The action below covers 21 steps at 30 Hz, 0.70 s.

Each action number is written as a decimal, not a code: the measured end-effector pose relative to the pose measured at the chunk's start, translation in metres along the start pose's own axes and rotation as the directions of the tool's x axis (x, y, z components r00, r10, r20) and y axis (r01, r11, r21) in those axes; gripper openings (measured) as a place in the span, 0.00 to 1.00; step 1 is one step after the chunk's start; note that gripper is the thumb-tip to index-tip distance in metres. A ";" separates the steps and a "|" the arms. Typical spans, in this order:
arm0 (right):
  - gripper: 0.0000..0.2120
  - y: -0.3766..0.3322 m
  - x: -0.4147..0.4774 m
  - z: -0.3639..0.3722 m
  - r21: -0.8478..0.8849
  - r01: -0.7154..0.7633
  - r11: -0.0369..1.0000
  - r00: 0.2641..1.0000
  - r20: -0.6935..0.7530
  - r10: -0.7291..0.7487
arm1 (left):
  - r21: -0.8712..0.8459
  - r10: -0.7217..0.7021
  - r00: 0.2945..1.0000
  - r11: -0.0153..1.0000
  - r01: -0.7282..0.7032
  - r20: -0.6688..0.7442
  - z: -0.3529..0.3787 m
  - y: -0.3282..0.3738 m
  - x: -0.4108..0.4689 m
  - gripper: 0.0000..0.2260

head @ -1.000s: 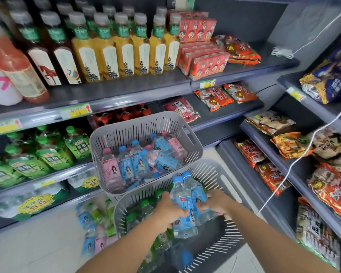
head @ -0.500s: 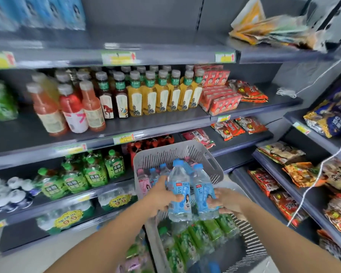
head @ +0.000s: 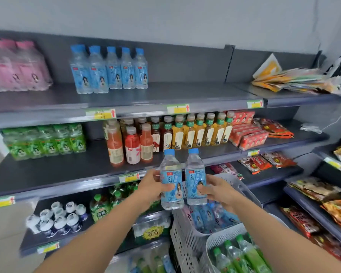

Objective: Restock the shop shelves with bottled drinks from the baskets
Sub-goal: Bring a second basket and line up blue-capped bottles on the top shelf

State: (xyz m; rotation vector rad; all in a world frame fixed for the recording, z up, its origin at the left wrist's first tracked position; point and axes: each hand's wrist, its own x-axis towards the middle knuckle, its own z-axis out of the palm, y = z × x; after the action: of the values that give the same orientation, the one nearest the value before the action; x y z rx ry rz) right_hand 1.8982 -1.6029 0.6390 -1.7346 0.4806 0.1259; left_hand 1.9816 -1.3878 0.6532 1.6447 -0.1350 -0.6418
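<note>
Blue-capped bottles (head: 171, 170), two of them, stand upright side by side in our grip. The left bottle (head: 170, 200) is in our left hand (head: 154, 186), whose fingers curl round its label. The right bottle (head: 195, 166) is in our right hand (head: 217, 192), which wraps its lower half from the right. We hold the pair in front of the middle shelves, above the grey basket (head: 234, 182), which has more blue-labelled bottles in it. A second basket (head: 222, 238), nearer us, holds green-capped bottles (head: 248, 255).

As we judge it, the coming move turns on where the matching stock sits. A row (head: 114, 71) of five like bottles stands on the top shelf (head: 195, 93), up and to the left of our hands and well apart from them. To the right of that row we see the shelf's dark board, and that stretch lies nearly straight above the pair we hold. Both bottles have their long axis vertical, caps up. They should need no turning, only a lift and a reach forward over the shelf's front edge. Our left hand is the nearer to the row, so its bottle would go in first, just beside the last one, and the right bottle after it.
</note>
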 end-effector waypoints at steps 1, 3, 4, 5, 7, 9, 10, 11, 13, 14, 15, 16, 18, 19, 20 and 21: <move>0.16 -0.010 0.003 0.008 -0.004 0.024 1.000 1.000 0.004 -0.024 | -0.007 0.012 1.000 1.000 -0.012 -0.010 -0.009 0.005 0.000 0.21; 0.13 -0.030 0.007 0.020 -0.019 0.066 0.998 0.998 0.012 -0.065 | -0.019 0.037 0.999 0.999 -0.037 -0.027 -0.024 0.016 -0.002 0.21; 0.12 -0.039 0.011 0.025 -0.017 0.085 0.996 0.996 0.017 -0.085 | -0.027 0.052 0.998 0.998 -0.053 -0.040 -0.031 0.022 -0.002 0.21; 0.11 -0.049 0.014 0.029 -0.008 0.107 0.994 0.994 0.022 -0.107 | -0.033 0.066 0.996 0.997 -0.068 -0.056 -0.037 0.027 -0.001 0.21; 0.11 -0.067 0.021 0.034 0.025 0.149 0.988 0.988 0.026 -0.150 | -0.030 0.098 0.991 0.994 -0.101 -0.086 -0.047 0.038 -0.001 0.20; 0.12 -0.084 0.028 0.036 0.055 0.185 0.981 0.981 0.047 -0.187 | -0.035 0.128 0.986 0.991 -0.132 -0.110 -0.056 0.049 0.001 0.20; 0.14 -0.092 0.031 0.036 0.053 0.204 0.977 0.977 0.051 -0.207 | -0.041 0.140 0.982 0.988 -0.146 -0.123 -0.059 0.055 0.002 0.20; 0.15 -0.100 0.034 0.037 0.051 0.229 0.972 0.971 0.054 -0.231 | -0.046 0.153 0.978 0.986 -0.161 -0.139 -0.063 0.060 0.003 0.19; 0.15 -0.118 0.042 0.037 0.067 0.275 0.959 0.958 0.066 -0.279 | -0.055 0.185 0.968 0.979 -0.197 -0.172 -0.070 0.072 0.006 0.19; 0.14 -0.127 0.046 0.038 0.083 0.295 0.952 0.951 0.070 -0.301 | -0.061 0.200 0.962 0.975 -0.214 -0.189 -0.073 0.079 0.006 0.19; 0.14 -0.136 0.049 0.039 0.097 0.315 0.944 0.944 0.076 -0.323 | -0.071 0.217 0.955 0.969 -0.235 -0.203 -0.076 0.086 0.007 0.19; 0.15 -0.147 0.054 0.041 0.109 0.336 0.936 0.936 0.078 -0.344 | -0.083 0.237 0.947 0.962 -0.260 -0.219 -0.080 0.094 0.008 0.19; 0.15 -0.165 0.061 0.044 0.123 0.365 0.923 0.924 0.070 -0.375 | -0.109 0.268 0.935 0.948 -0.298 -0.231 -0.087 0.109 0.009 0.19; 0.14 -0.174 0.066 0.046 0.134 0.380 0.915 0.918 0.072 -0.391 | -0.118 0.283 0.929 0.941 -0.317 -0.238 -0.091 0.117 0.009 0.18; 0.13 -0.183 0.071 0.049 0.150 0.393 0.907 0.910 0.075 -0.407 | -0.123 0.299 0.923 0.934 -0.335 -0.244 -0.096 0.125 0.010 0.18; 0.12 -0.192 0.075 0.053 0.162 0.406 0.900 0.903 0.079 -0.422 | -0.127 0.312 0.917 0.928 -0.351 -0.249 -0.100 0.132 0.011 0.18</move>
State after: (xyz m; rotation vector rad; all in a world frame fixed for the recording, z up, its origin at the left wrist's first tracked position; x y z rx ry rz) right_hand 2.0492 -1.5433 0.7760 -1.6422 0.0271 -0.1148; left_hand 2.0749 -1.3303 0.7785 1.4718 -0.1859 -0.1981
